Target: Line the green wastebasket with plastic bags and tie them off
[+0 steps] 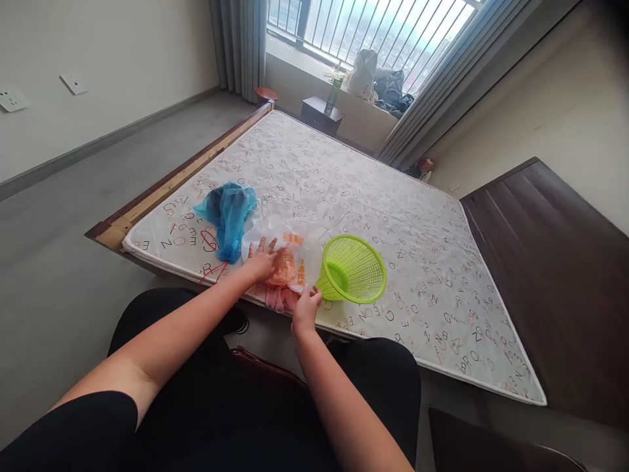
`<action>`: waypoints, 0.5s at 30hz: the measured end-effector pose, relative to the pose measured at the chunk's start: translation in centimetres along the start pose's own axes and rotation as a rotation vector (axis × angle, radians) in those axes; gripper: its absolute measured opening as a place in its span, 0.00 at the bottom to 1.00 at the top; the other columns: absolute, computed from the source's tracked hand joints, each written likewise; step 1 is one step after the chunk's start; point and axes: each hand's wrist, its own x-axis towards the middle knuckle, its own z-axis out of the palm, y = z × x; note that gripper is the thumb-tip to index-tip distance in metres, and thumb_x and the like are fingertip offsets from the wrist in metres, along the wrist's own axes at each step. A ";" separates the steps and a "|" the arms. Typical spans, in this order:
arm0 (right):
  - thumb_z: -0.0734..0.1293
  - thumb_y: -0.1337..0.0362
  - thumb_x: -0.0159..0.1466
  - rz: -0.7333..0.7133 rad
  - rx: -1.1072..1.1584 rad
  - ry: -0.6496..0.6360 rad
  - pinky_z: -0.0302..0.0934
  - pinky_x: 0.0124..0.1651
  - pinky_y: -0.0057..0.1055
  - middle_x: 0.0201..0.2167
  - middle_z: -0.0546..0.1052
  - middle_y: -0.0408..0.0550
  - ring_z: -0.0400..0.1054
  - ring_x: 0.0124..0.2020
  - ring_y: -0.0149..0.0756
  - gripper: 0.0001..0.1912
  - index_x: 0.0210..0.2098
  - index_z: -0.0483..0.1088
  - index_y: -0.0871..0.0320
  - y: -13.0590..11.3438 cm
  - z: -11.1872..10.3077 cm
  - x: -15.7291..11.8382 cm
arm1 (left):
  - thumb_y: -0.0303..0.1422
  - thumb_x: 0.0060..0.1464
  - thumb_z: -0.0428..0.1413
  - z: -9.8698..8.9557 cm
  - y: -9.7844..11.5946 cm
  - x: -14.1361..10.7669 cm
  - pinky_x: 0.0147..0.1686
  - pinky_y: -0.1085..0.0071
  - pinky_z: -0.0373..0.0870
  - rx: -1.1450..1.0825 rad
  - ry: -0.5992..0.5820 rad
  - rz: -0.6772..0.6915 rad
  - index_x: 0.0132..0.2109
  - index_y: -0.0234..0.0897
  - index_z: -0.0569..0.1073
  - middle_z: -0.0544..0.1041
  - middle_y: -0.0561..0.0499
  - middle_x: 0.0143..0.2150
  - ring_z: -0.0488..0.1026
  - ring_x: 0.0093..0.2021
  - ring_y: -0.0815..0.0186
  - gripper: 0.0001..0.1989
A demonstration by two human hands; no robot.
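Note:
A white plastic bag [295,241] with orange print lies spread near the mattress edge. My left hand [264,261] rests on it, open, with its fingers spread flat. At the bag's near right corner, my right hand [306,306] is closed in a pinch on its edge. Beneath the bag, a pink cloth [282,299] pokes out at the mattress edge. Just right of my right hand, a lime-green mesh basket [354,269] lies tilted on its side with its mouth facing right. A crumpled blue plastic bag [228,216] sits to the left of my left hand.
The letter-patterned mattress [417,275] fills the middle, with a wooden bed frame [187,169] along its left side and a dark headboard [545,275] on the right. A small nightstand [321,115] stands by the window, and bags [363,73] rest on the sill.

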 end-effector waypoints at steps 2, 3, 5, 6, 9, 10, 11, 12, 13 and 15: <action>0.55 0.49 0.70 -0.199 -0.235 0.201 0.53 0.68 0.59 0.68 0.59 0.66 0.52 0.71 0.55 0.35 0.71 0.48 0.56 -2.2 0.0 -1.4 | 0.39 0.66 0.47 0.2 -0.1 0.9 0.66 0.27 0.35 0.015 0.005 -0.021 0.75 0.53 0.57 0.41 0.48 0.80 0.33 0.77 0.35 0.31; 0.57 0.52 0.70 -0.328 -0.329 0.149 0.48 0.71 0.61 0.71 0.54 0.63 0.44 0.74 0.56 0.34 0.72 0.49 0.54 -3.5 0.4 -1.5 | 0.39 0.67 0.47 0.2 0.0 1.3 0.67 0.27 0.35 0.018 0.023 -0.015 0.75 0.53 0.58 0.41 0.49 0.80 0.32 0.77 0.36 0.31; 0.56 0.58 0.71 -0.508 -0.493 -0.039 0.39 0.73 0.62 0.75 0.51 0.51 0.34 0.77 0.55 0.29 0.70 0.56 0.49 -6.0 2.1 0.1 | 0.40 0.67 0.47 0.2 0.1 2.4 0.69 0.31 0.32 0.037 0.072 0.054 0.75 0.52 0.56 0.42 0.51 0.80 0.30 0.78 0.40 0.31; 0.56 0.60 0.71 -0.548 -0.573 -0.106 0.35 0.73 0.61 0.75 0.50 0.48 0.31 0.78 0.54 0.27 0.70 0.59 0.48 -6.7 3.1 1.7 | 0.40 0.67 0.47 0.3 0.0 2.9 0.71 0.34 0.30 0.053 0.089 0.107 0.76 0.52 0.55 0.43 0.52 0.80 0.30 0.78 0.43 0.32; 0.54 0.60 0.73 -0.508 -0.781 -0.186 0.25 0.74 0.60 0.77 0.48 0.52 0.27 0.78 0.50 0.27 0.70 0.59 0.55 -5.9 5.7 8.6 | 0.39 0.68 0.45 1.7 -2.1 4.1 0.73 0.42 0.30 0.078 0.020 0.143 0.77 0.44 0.51 0.48 0.49 0.79 0.34 0.79 0.50 0.34; 0.53 0.59 0.74 -0.427 -0.826 -0.206 0.25 0.73 0.62 0.77 0.48 0.54 0.27 0.78 0.51 0.28 0.71 0.59 0.56 -4.5 6.2 10.8 | 0.38 0.68 0.43 2.6 -3.4 4.1 0.73 0.43 0.32 0.078 -0.029 0.086 0.77 0.41 0.50 0.49 0.46 0.79 0.38 0.78 0.50 0.33; 0.53 0.57 0.74 -0.309 -0.849 -0.220 0.27 0.73 0.63 0.76 0.49 0.56 0.28 0.78 0.53 0.29 0.71 0.58 0.57 -2.8 6.3 12.8 | 0.37 0.69 0.41 3.7 -5.0 4.1 0.73 0.43 0.34 0.078 -0.082 0.004 0.77 0.37 0.50 0.49 0.43 0.78 0.41 0.78 0.50 0.33; 0.53 0.54 0.74 -0.177 -0.850 -0.246 0.30 0.72 0.65 0.76 0.51 0.59 0.31 0.77 0.54 0.30 0.72 0.57 0.58 -0.7 6.3 14.4 | 0.38 0.69 0.39 4.8 -6.7 3.9 0.73 0.42 0.35 0.079 -0.109 -0.070 0.77 0.34 0.49 0.49 0.41 0.78 0.43 0.78 0.51 0.33; 0.53 0.50 0.74 -0.065 -0.837 -0.278 0.32 0.71 0.66 0.75 0.52 0.61 0.35 0.77 0.56 0.32 0.72 0.55 0.58 1.5 6.1 15.6 | 0.39 0.70 0.39 5.8 -8.3 3.7 0.73 0.43 0.34 0.085 -0.110 -0.111 0.77 0.32 0.49 0.48 0.40 0.78 0.43 0.78 0.51 0.33; 0.55 0.46 0.73 -0.022 -0.836 -0.276 0.33 0.71 0.66 0.75 0.52 0.62 0.38 0.76 0.57 0.36 0.73 0.54 0.59 5.5 5.6 16.7 | 0.41 0.69 0.39 7.2 -10.8 3.4 0.73 0.44 0.30 0.102 -0.108 -0.136 0.77 0.31 0.50 0.48 0.40 0.78 0.41 0.78 0.52 0.34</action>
